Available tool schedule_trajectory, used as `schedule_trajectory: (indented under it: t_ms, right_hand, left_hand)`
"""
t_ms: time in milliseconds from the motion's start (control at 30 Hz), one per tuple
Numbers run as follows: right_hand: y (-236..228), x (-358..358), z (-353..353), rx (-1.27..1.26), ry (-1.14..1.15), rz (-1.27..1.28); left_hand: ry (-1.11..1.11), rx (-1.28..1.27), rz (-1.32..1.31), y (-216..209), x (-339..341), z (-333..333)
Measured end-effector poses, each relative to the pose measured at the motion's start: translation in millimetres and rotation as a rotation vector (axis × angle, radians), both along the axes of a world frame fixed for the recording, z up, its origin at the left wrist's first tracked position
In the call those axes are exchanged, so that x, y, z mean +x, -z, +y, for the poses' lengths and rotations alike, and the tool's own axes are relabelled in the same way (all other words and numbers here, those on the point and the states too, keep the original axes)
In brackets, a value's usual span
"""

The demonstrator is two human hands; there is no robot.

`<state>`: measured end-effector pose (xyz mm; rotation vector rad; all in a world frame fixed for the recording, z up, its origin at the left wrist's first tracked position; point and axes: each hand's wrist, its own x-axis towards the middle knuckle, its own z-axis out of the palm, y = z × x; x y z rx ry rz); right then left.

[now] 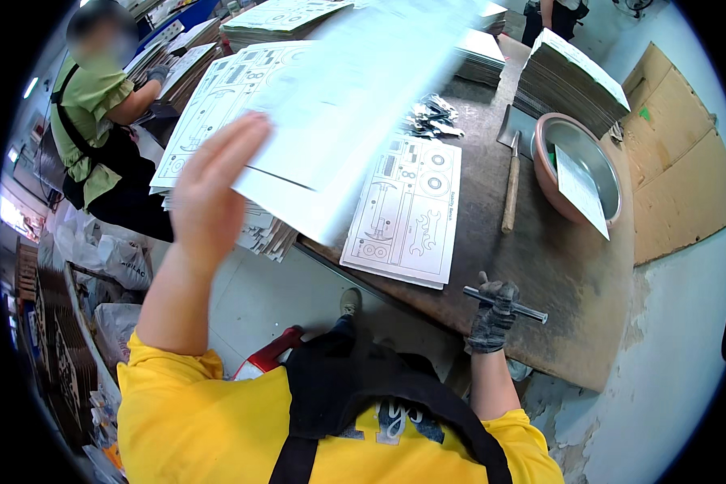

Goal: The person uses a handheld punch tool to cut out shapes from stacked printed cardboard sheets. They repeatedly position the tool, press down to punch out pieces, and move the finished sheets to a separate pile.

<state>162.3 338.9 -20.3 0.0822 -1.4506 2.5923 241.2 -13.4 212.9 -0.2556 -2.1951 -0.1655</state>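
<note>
My bare left hand (214, 181), blurred by motion, is at the left edge of a large white sheet (363, 89). Its thumb is hidden, and the sheet seems pinched there, raised and tilted over the table. Below and to the right, a stack of printed boards (403, 214) with line drawings of tools lies near the table's front edge. In a dark grey glove, my right hand (494, 315) is closed around a short metal rod (528, 311) just above the table's front edge. A bigger pile of printed boards (210, 121) is partly covered by the white sheet.
On the worn table (532, 266) lie a wooden-handled scraper (512, 181) and a heap of small metal pieces (433, 117). A pinkish basin (550, 173) holds a white card. Tall board stacks (569, 85) stand behind. Another person (97, 113) works at the left. Cardboard (673, 161) leans on the wall.
</note>
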Motion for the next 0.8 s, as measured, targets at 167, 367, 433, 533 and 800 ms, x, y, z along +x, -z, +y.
schedule_trajectory:
  t_ms: [167, 367, 433, 533, 800]
  right_hand:
    - [8.6, -10.3, -11.7, -0.024, -0.128, -0.015]
    - [12.7, -34.3, -56.1, -0.011, -0.13, -0.119]
    - [23.9, -50.6, -76.3, 0.004, -0.185, -0.118]
    - [41.8, -79.0, -118.8, -0.033, -0.205, -0.057]
    - [73.7, -161.0, -182.9, 0.055, -0.127, -0.019]
  left_hand:
    - [-0.22, 0.105, -0.367, 24.9, 44.8, -89.8]
    - [0.12, 0.196, -0.249, 68.7, 29.8, -49.3]
    - [0.528, 0.242, -0.23, 105.2, -3.0, -8.5]
    - [0.53, 0.242, -0.638, 181.2, -55.9, 34.3]
    - [0.144, 0.097, -0.883, 301.6, -124.3, 48.6]
